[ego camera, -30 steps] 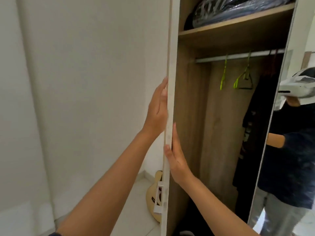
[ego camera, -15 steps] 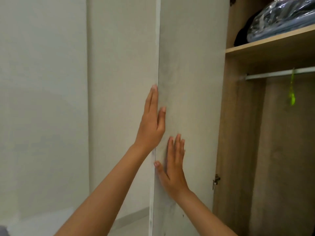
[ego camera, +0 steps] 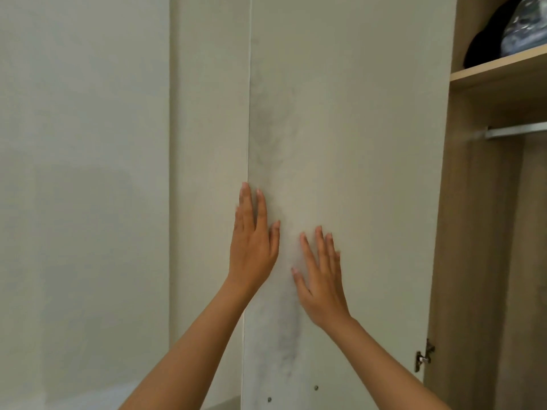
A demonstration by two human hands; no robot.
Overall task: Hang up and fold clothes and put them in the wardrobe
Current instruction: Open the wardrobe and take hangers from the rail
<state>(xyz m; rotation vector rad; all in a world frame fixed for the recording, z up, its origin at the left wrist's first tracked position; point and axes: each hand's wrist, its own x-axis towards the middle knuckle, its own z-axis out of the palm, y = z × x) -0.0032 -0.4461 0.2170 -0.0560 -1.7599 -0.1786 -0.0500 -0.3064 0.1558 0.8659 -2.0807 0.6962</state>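
To my left the pale wall (ego camera: 83, 173) runs bare, and the wardrobe door (ego camera: 355, 113) now stands nearly flat before it. A second ago that door was edge-on to me with a hand on either side; it has since swung wide, so its inner face fills the middle of my view. My left hand (ego camera: 251, 247) lies against the door's free edge, fingers straight and together, arm reaching up from below. My right hand (ego camera: 322, 285) sits just beside it and a little lower, palm flat on the panel, fingers spread. Neither hand grips anything; both are open and pressing. Further right is a hinge (ego camera: 424, 355), then the wardrobe (ego camera: 461, 261) itself, its shelf (ego camera: 500, 72) carrying a plastic-wrapped bundle (ego camera: 527, 34), with the end of the hanging rail (ego camera: 515, 131) below. The green hangers and dark clothes have slipped out of view as I turned. I judge the opening step all but done — the clothes to hang or fold are not in sight, so fetching them comes next.
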